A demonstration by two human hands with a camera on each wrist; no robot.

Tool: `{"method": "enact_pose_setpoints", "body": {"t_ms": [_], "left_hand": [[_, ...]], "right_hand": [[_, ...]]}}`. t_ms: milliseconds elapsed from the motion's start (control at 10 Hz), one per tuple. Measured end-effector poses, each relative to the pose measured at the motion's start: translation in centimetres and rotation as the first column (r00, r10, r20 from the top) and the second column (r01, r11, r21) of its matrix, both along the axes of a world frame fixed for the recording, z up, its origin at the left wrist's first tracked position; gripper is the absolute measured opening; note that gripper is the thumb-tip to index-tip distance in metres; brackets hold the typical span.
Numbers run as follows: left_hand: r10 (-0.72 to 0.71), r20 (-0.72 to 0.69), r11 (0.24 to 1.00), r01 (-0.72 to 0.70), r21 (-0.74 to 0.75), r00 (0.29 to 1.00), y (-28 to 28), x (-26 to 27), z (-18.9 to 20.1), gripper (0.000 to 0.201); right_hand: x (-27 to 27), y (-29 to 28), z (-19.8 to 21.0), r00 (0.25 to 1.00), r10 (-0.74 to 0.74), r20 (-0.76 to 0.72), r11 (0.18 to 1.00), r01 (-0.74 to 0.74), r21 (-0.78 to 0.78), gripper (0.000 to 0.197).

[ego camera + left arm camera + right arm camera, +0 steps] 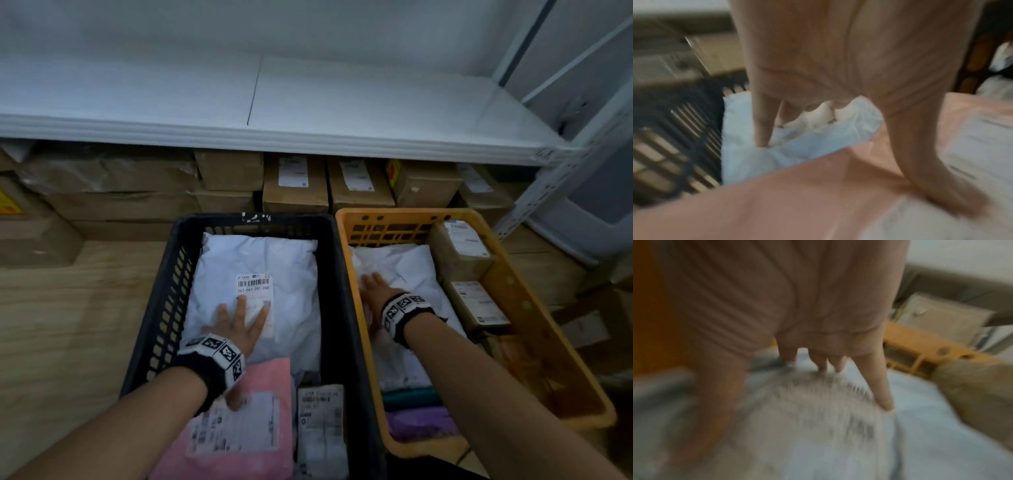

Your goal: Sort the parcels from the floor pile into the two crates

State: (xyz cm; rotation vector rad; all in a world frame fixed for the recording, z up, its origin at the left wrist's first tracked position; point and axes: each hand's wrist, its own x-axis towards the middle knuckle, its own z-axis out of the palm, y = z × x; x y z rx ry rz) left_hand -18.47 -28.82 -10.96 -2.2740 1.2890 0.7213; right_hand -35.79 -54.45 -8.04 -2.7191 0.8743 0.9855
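Pressing flat, fingers spread: left hand [239,325] on white parcel [291,260] in black crate [164,291], right hand [375,294] on parcel in orange crate [534,308], centre frame

black crate [164,291]: parcels fill floor | orange crate [524,305]: boxes line right wall

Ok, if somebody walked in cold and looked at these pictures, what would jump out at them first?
Two crates side by side on the floor: a black crate on the left, an orange crate on the right. The left hand lies flat on a white mailer bag with a barcode label, beside a pink mailer. The right hand presses a crumpled white bag next to two cardboard boxes.
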Motion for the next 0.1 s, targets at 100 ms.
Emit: {"method": "enact_pose_setpoints", "body": {"t_ms": [100], "left_hand": [[-0.084,-0.099,0.990,0.072,-0.125,0.992,2.25,-0.10,4.88,0.101]], "right_hand": [[-2.13,-0.26,4.44,0.998,0.005,0.056,0.999,-0.003,-0.035,0.065]]}}
